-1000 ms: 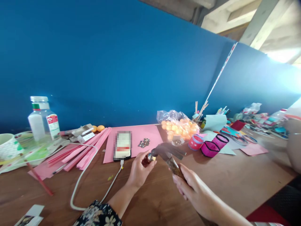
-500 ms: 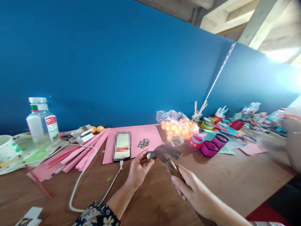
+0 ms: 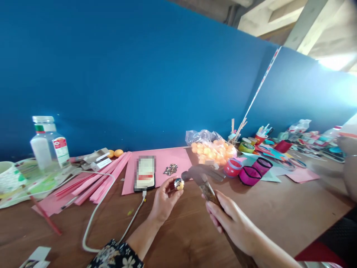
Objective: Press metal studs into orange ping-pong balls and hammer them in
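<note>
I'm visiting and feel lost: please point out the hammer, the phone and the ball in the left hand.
Hammer (image 3: 207, 191), head view: upper handle.
Phone (image 3: 145, 172), head view: middle of the screen.
Held ball (image 3: 178, 182), head view: shiny side.

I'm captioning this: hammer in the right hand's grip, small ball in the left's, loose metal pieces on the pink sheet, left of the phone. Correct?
Not quite: in the head view, the loose metal pieces lie right of the phone, not left. The rest stands: hammer in the right hand's grip, small ball in the left hand's grip, pieces on the pink sheet.
</note>
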The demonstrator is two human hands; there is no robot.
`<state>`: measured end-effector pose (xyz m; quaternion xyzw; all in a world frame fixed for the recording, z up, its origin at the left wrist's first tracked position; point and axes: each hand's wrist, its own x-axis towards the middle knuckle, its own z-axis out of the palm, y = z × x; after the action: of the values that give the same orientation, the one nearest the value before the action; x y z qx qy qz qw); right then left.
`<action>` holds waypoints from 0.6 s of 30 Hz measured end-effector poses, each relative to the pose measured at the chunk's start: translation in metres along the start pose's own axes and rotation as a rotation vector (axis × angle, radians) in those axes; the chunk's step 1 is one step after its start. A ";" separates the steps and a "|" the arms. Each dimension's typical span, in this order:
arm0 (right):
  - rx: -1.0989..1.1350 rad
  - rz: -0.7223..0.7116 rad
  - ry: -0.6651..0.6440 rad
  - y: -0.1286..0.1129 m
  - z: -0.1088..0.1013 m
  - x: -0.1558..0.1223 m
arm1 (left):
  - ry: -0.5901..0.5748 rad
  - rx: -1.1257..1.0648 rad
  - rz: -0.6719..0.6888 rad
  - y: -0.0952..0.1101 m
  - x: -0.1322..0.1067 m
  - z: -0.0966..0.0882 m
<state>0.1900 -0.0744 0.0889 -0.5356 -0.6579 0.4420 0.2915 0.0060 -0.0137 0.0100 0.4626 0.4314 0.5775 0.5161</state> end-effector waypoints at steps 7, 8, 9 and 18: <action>0.036 0.018 -0.038 0.005 -0.001 0.003 | -0.005 -0.067 -0.019 0.004 -0.001 -0.001; 0.057 0.011 -0.030 0.005 -0.001 0.003 | -0.008 -0.089 -0.028 0.004 -0.001 -0.001; 0.080 0.003 -0.020 0.004 0.000 0.003 | -0.012 -0.113 -0.037 0.004 -0.001 -0.001; 0.109 -0.001 -0.006 0.004 0.002 0.004 | -0.019 -0.209 -0.120 0.009 0.000 0.000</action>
<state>0.1892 -0.0713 0.0843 -0.5171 -0.6339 0.4786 0.3188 0.0046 -0.0147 0.0187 0.3849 0.3909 0.5830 0.5993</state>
